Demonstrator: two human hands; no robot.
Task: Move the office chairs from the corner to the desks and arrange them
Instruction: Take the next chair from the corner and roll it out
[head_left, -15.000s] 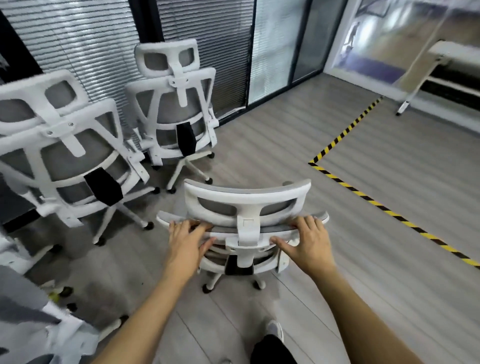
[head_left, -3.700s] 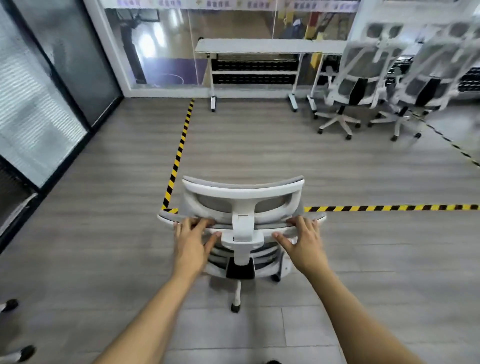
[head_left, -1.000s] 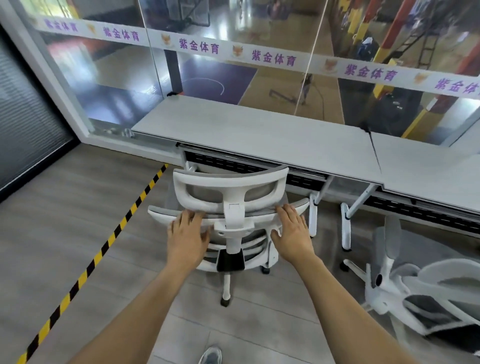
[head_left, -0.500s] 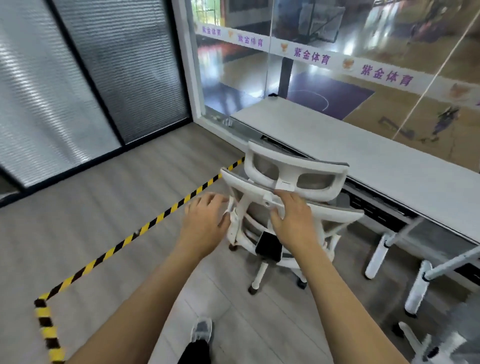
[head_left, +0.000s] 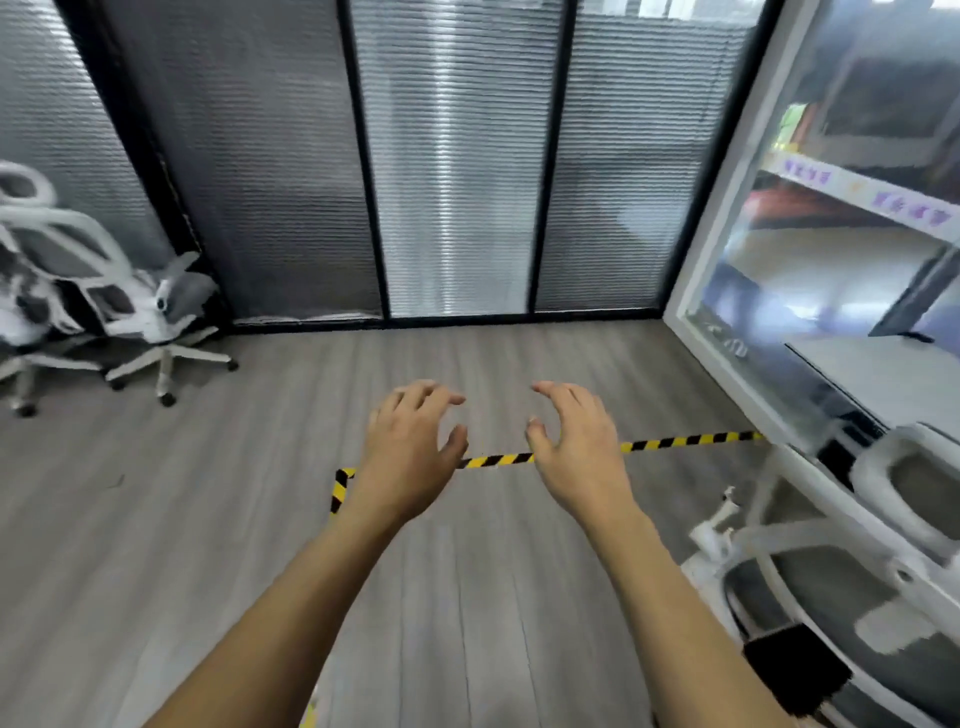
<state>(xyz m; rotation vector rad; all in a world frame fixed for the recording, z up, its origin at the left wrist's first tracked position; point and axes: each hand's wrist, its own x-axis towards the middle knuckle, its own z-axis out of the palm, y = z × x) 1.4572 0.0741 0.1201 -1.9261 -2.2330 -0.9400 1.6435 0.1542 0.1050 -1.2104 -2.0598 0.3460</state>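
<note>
Both hands are out front holding nothing: left hand and right hand have their fingers spread and loosely curled, hovering over the floor. The chair sits low on the right, just beside the right forearm, touching neither hand, up against the worktop. It has a white frame, a grey mesh back and a black block on the spine. The corner chairs far left look the same. The purple writing on the glass is too blurry to read.

3 chairs, 2 hands, 1 desk, 1 tape line.
</note>
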